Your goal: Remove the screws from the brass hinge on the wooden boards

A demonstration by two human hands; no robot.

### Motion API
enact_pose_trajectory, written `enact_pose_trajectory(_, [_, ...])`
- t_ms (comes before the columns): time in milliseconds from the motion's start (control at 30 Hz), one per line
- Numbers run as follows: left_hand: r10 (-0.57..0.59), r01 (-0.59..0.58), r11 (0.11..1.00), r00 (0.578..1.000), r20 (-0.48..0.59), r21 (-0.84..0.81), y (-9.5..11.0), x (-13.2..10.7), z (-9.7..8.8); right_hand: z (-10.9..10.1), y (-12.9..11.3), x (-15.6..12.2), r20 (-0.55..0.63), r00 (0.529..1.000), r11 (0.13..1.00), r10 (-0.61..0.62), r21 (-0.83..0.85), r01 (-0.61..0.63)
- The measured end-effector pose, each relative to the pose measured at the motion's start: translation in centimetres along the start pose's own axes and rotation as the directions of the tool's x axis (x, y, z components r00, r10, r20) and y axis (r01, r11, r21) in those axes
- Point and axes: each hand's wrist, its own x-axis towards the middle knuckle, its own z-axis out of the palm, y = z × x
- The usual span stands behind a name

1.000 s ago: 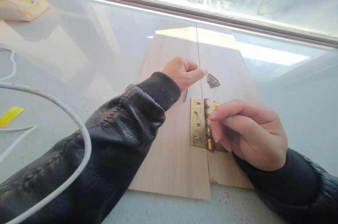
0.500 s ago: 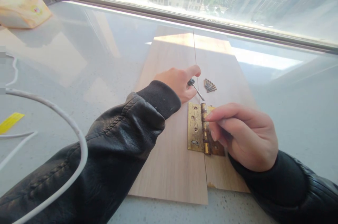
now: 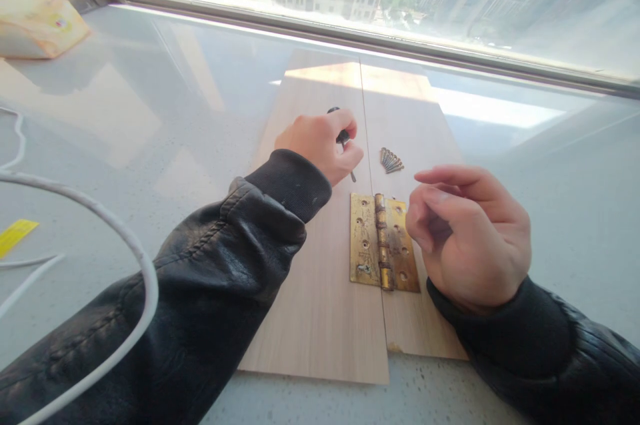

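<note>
My left hand (image 3: pixel 327 145) is closed around a screwdriver (image 3: pixel 343 137) with a black handle, above the left wooden board (image 3: pixel 320 305). Its metal tip pokes out below my fingers, short of the hinge. A worn brass hinge (image 3: pixel 364 238) lies unfolded across the seam between two boards. One screw (image 3: pixel 367 269) sits in the lowest hole of its left leaf; other holes look bare. My right hand (image 3: pixel 473 238) hovers just right of the hinge, fingers loosely curled, forefinger apart from the thumb, holding nothing visible. Beyond the hinge, several screws (image 3: pixel 391 160) lie fanned out on the right board (image 3: pixel 415 328).
White cables (image 3: pixel 143 265) loop in from the left, one passing over my left sleeve. A yellow strip (image 3: pixel 17 236) and a pale orange-white package (image 3: pixel 40 25) rest on the speckled white countertop (image 3: pixel 200 138). A window frame (image 3: pixel 280 25) borders the far side.
My left hand has drawn the screwdriver back and left, away from the hinge. My right hand has pulled off the hinge to the right, its fingers loosening, uncovering the right leaf.
</note>
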Motion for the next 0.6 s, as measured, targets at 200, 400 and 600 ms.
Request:
enact_pose_trajectory(200, [0.16,-0.154,0.762,0.986,-0.047,-0.629,1.4,-0.5,0.6,-0.2,-0.1,0.5,0.046,0.985,0.985,0.165,0.032,-0.167])
enact_pose_trajectory(400, [0.295,0.031,0.578,0.924,0.244,-0.815,3.9,-1.7,-0.1,-0.5,0.1,0.8,0.225,0.953,0.967,0.203,0.104,-0.231])
enact_pose_trajectory(600, [0.364,0.066,0.619,0.859,0.361,-0.783,5.3,-2.3,-0.8,-0.8,0.1,1.1,0.193,0.96,0.935,0.203,0.253,-0.248])
